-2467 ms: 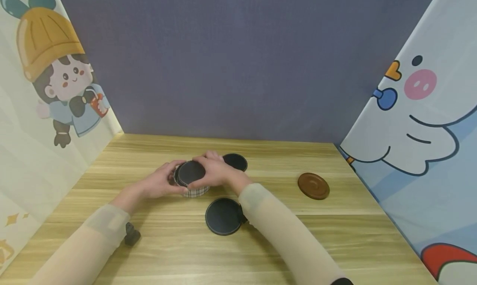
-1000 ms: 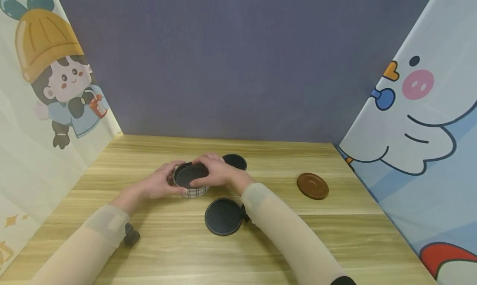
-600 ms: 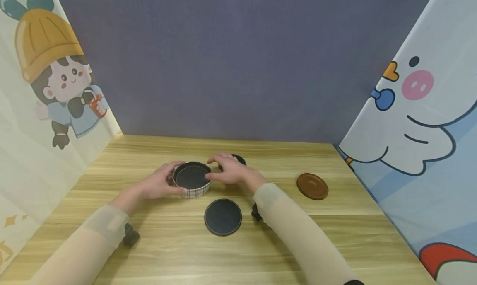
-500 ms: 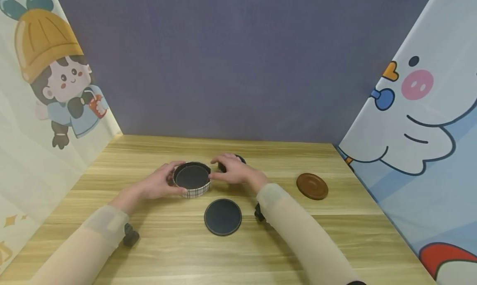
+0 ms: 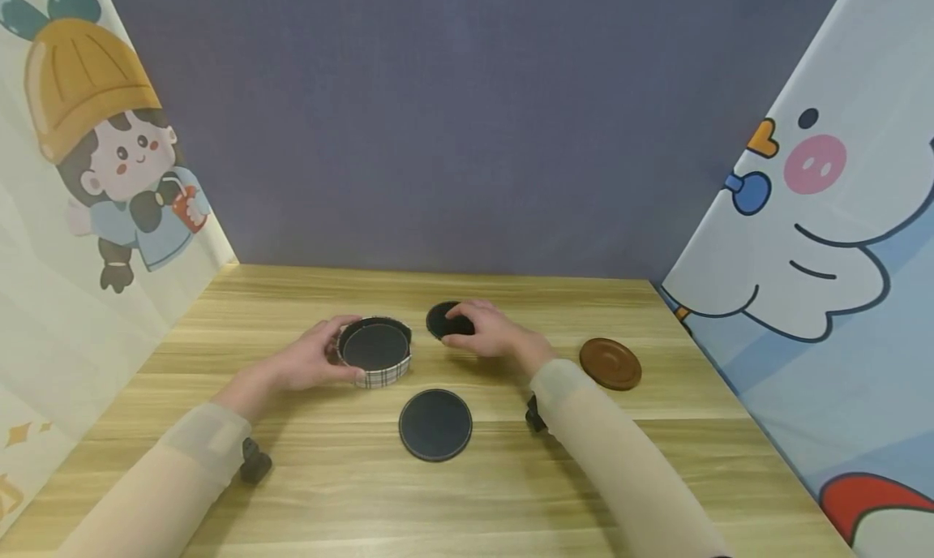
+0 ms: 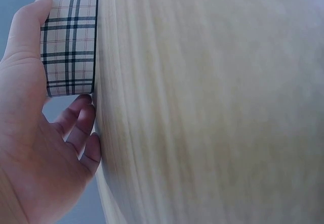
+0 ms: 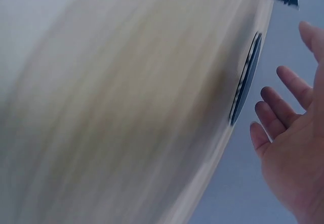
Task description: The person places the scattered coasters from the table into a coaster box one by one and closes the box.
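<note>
My left hand point(image 5: 315, 358) grips the side of a round plaid coaster holder point(image 5: 387, 375), thumb in front and fingers behind. The left wrist view shows the thumb on the plaid wall point(image 6: 71, 47) close to the table. Inside the holder lies a black round coaster point(image 5: 375, 346). My right hand point(image 5: 490, 331) hovers with spread, relaxed fingers by a second black coaster point(image 5: 441, 321), partly covering it in the head view. In the right wrist view that hand point(image 7: 291, 128) is empty, with a dark disc point(image 7: 245, 80) on the table beyond it.
Another black coaster point(image 5: 435, 425) lies flat on the wooden table point(image 5: 350, 493) in front of the holder. To the right is a brown round disc point(image 5: 610, 364). A grey panel point(image 5: 452, 136) stands behind, with cartoon-printed panels on both sides.
Earlier the right hand held a black coaster over the holder, then lowered it inside. It has let go and moved right to the back coaster. The left hand stays on the holder.
</note>
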A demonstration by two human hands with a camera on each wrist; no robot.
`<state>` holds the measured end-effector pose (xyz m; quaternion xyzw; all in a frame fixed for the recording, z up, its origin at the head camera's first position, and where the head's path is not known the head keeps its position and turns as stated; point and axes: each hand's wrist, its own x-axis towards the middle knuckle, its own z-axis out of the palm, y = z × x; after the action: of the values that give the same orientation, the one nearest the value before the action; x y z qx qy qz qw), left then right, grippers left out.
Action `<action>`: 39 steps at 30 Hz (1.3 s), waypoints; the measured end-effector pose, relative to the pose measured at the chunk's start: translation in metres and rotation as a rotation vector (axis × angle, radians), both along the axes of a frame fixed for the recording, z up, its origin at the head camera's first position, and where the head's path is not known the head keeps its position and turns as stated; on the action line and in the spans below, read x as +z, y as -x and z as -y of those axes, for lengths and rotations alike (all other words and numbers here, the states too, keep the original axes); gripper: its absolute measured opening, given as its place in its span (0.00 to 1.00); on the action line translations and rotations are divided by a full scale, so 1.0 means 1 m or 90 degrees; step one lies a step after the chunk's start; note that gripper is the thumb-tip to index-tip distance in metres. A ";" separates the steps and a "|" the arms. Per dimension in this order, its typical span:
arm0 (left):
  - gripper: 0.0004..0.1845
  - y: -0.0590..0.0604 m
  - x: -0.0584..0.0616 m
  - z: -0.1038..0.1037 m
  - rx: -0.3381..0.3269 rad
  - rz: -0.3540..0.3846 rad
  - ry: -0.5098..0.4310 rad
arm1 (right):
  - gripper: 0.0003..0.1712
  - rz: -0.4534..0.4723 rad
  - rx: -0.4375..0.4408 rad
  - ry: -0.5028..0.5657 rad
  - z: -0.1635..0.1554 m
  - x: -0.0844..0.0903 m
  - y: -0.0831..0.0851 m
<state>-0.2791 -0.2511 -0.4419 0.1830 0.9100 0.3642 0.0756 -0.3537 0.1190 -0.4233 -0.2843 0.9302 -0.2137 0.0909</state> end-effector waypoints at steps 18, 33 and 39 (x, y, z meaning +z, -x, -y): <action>0.59 0.000 0.002 -0.001 -0.005 -0.010 0.008 | 0.51 0.027 -0.035 -0.011 -0.028 -0.004 0.012; 0.59 0.001 0.002 -0.001 -0.011 -0.004 -0.004 | 0.59 0.050 -0.069 -0.048 -0.001 -0.007 0.025; 0.58 0.001 0.001 -0.001 -0.013 -0.009 -0.006 | 0.60 0.063 -0.097 -0.060 0.011 -0.009 0.029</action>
<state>-0.2805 -0.2504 -0.4410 0.1950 0.9070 0.3661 0.0721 -0.3825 0.1084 -0.4318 -0.1971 0.9526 -0.1894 0.1335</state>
